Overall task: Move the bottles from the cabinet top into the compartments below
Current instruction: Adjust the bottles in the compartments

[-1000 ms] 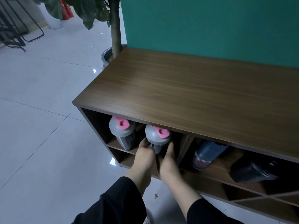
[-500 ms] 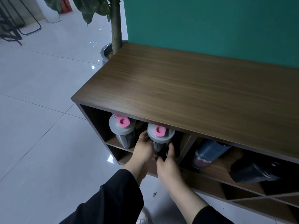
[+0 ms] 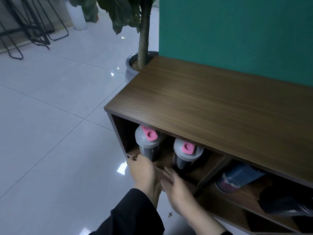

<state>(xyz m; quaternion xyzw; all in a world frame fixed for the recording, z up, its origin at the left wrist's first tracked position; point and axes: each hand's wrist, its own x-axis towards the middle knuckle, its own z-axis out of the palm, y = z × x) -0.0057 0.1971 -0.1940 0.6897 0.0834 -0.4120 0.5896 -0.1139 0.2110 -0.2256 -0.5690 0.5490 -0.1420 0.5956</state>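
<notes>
Grey-lidded, with pink flip caps, two shaker bottles stand upright side by side in the top-left compartment (image 3: 169,160) of the cabinet: the left bottle (image 3: 147,143) near the side wall, the right bottle (image 3: 186,155) near the slanted divider. Further right in the frame a dark bottle with a purple band (image 3: 237,179) lies tilted in the next compartment, and a black bottle (image 3: 284,205) lies at the lower right edge.

Your left hand (image 3: 144,172) is at the front lip of the shelf, just below the left bottle, fingers loosely curled and gripping nothing that I can see. Your right hand (image 3: 176,187) is blurred, palm open and empty, just in front of the right bottle and apart from it.

The bench top (image 3: 220,107) shows no bottles in the part you can see, so this looks like the closing step: draw both hands straight back toward yourself, low and level, so a knuckle does not clip a bottle's base and tip it forward off the shelf.

Mind the overhanging front edge of the top just above the caps; lift only once your hands are out from under it. The slanted divider crowds your right side. Open floor (image 3: 50,133) lies to the left of the frame, and the potted plant (image 3: 142,53) stands well behind the cabinet's corner.
</notes>
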